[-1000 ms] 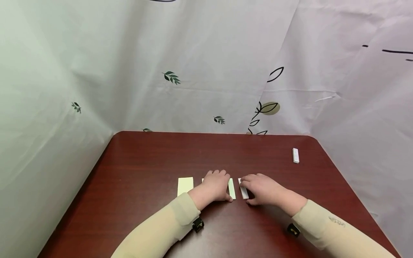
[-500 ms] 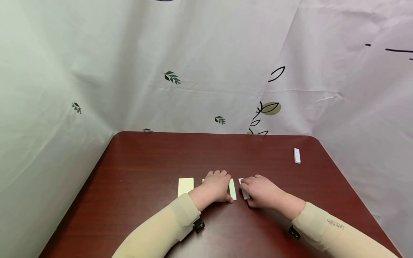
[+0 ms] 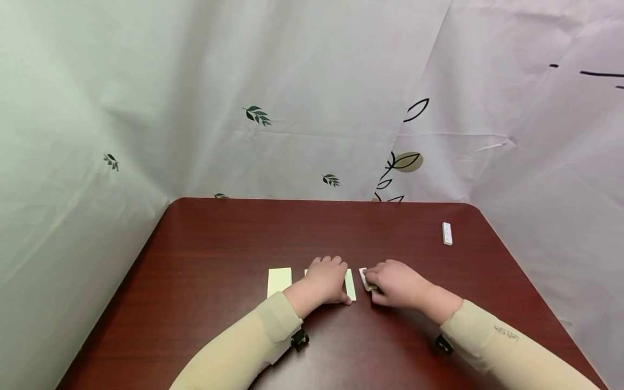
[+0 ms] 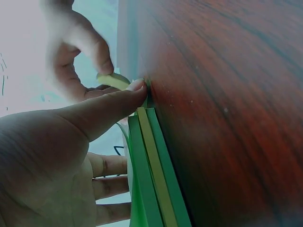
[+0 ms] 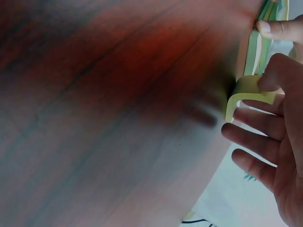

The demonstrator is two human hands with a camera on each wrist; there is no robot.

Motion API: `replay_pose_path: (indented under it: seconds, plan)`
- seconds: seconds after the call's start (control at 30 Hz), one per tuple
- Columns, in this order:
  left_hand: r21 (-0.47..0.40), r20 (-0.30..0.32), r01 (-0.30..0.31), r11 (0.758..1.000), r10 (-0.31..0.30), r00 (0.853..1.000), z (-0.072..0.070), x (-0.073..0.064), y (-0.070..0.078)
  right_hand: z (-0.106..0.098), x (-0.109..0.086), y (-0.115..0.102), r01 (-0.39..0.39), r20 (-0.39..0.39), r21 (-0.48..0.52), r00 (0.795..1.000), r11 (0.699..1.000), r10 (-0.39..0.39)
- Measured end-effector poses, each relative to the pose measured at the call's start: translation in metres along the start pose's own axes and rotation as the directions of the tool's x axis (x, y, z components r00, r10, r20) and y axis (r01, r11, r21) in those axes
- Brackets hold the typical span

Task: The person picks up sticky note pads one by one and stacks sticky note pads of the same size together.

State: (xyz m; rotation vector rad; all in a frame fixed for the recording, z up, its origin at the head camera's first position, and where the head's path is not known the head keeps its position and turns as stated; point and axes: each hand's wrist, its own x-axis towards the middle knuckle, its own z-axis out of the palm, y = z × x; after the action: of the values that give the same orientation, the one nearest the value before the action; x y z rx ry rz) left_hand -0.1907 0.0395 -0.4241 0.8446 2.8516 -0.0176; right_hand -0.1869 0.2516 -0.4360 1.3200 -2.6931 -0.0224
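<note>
My left hand (image 3: 324,281) rests over a row of pale paper-like pieces on the table. In the left wrist view its thumb lies at the near end of a layered green and yellow stack (image 4: 154,165), the other fingers reaching behind it. A narrow pale green strip (image 3: 350,284) shows just right of that hand. My right hand (image 3: 397,284) pinches the near end of a narrow strip, white on top and yellow at the side (image 5: 248,85), and bends it upward. Its far end (image 3: 363,275) lies beside the green strip.
Left of my left hand lies a pale yellow rectangular pad (image 3: 279,280). A small white block (image 3: 447,233) sits at the table's far right. The reddish-brown table (image 3: 244,233) is enclosed by white leaf-printed sheeting (image 3: 292,146).
The right hand's thumb has moved in under the strip's near end, which was flat on the table and is now bent upward. My left hand stays in place.
</note>
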Motion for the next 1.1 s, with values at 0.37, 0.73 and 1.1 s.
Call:
replay_pose_path:
  seconds: [0.37, 0.73, 1.1]
  plan:
    - [0.003, 0.000, -0.001, 1.000, 0.001, 1.000, 0.001, 0.000, 0.000, -0.004, 0.007, 0.004, -0.083, -0.072, -0.002, 0.994, 0.997, 0.083]
    - [-0.009, 0.000, 0.001, 1.000, -0.001, 1.000, 0.005, 0.003, -0.002, -0.027, 0.009, 0.012, -0.311, 0.113, 0.349, 0.951, 0.884, 0.289]
    - [-0.002, 0.013, 0.004, 1.000, -0.004, 1.000, 0.003, 0.001, 0.000, -0.006, 0.016, 0.029, -0.452, 0.378, 0.516, 0.882, 0.728, 0.280]
